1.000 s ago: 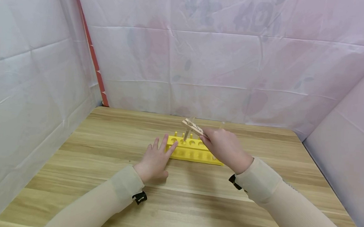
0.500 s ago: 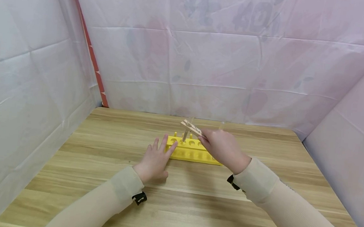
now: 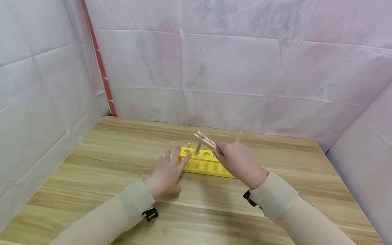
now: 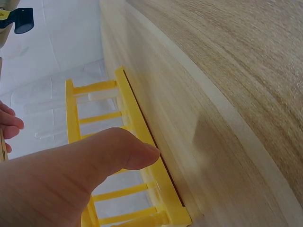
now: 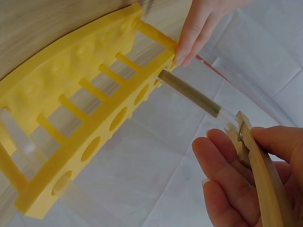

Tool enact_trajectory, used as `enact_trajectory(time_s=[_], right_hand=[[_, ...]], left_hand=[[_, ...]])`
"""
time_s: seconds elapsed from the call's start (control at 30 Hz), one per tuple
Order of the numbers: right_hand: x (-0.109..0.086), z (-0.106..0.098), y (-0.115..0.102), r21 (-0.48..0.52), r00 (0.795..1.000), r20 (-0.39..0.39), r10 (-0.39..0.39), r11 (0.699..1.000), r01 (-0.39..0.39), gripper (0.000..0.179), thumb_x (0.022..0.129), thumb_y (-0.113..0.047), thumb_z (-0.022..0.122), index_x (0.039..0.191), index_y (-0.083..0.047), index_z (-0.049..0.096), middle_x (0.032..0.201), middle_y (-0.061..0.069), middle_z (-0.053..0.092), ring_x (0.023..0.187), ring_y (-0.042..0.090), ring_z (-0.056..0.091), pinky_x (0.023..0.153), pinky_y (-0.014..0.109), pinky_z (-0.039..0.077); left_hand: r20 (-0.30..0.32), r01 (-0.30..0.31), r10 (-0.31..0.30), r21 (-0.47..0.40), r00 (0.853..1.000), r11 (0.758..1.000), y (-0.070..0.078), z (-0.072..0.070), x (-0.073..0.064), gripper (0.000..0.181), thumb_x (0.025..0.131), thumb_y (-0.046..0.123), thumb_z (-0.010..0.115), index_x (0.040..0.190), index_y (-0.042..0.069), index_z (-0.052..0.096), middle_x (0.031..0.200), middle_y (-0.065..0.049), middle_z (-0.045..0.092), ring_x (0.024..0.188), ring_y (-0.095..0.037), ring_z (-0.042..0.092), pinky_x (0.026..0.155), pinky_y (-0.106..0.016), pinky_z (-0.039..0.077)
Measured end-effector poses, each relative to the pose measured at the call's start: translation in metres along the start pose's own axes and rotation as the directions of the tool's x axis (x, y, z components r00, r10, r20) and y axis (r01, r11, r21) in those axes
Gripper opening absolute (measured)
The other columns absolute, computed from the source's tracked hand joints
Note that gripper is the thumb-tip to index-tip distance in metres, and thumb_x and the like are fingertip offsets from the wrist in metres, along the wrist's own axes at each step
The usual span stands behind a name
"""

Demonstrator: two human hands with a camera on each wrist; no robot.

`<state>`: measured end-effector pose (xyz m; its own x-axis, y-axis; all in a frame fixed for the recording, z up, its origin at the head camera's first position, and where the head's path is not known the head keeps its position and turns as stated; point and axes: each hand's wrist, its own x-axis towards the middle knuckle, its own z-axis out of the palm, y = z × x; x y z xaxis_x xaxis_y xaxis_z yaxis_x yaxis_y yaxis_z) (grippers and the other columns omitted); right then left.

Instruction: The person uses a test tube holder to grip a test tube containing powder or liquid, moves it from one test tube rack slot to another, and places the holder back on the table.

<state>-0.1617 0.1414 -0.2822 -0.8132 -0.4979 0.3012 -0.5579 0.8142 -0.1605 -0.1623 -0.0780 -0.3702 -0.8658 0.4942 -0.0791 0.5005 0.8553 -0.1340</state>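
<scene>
My right hand (image 3: 240, 162) grips a wooden test tube holder (image 5: 267, 175). Its jaws clasp a clear test tube (image 5: 191, 93) near the top; the lower part has a brownish filling. Tilted, that tube has its bottom end right at a hole near the left end of the yellow test tube rack (image 3: 208, 169). My left hand (image 3: 166, 172) rests with spread fingers on the rack's left end, two fingertips on the top bar. The thumb (image 4: 118, 149) shows in front of the rack in the left wrist view.
Another clear test tube (image 3: 238, 137) stands in the rack's far right hole, with whitish contents low down in the right wrist view. Several other holes and pegs line the rack. The wooden table (image 3: 183, 219) is enclosed by pale cloth walls (image 3: 230, 113).
My right hand has moved slightly left and down with the holder, and the tube's bottom end has lowered to the rack's hole. My left hand has stayed in place.
</scene>
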Motion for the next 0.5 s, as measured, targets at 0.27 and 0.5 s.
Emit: enact_trajectory(time_s=[0.27, 0.5], right_hand=[[0.0003, 0.0025, -0.0003, -0.015, 1.0, -0.008, -0.007, 1.0, 0.007, 0.021, 0.09, -0.017, 0.062, 0.071, -0.011, 0.054, 0.051, -0.007, 0.039, 0.041, 0.007, 0.032, 0.039, 0.022, 0.029], [0.0008, 0.0038, 0.0002, -0.016, 1.0, -0.009, -0.011, 1.0, 0.011, 0.023, 0.09, -0.017, 0.062, 0.07, -0.012, 0.052, 0.05, -0.007, 0.038, 0.04, 0.007, 0.032, 0.039, 0.022, 0.028]], left_hand=[[0.001, -0.004, 0.004, 0.009, 1.0, 1.0, -0.0003, 0.0002, 0.0001, 0.109, 0.072, 0.056, 0.069, 0.151, 0.017, 0.005, 0.151, -0.026, 0.005, 0.128, -0.051, 0.028, 0.095, -0.054, 0.039], [0.007, 0.002, -0.002, -0.006, 1.0, 1.0, 0.0, -0.0009, 0.0001, 0.109, 0.072, 0.055, 0.07, 0.151, 0.017, 0.006, 0.152, -0.026, 0.004, 0.128, -0.051, 0.028, 0.096, -0.054, 0.038]])
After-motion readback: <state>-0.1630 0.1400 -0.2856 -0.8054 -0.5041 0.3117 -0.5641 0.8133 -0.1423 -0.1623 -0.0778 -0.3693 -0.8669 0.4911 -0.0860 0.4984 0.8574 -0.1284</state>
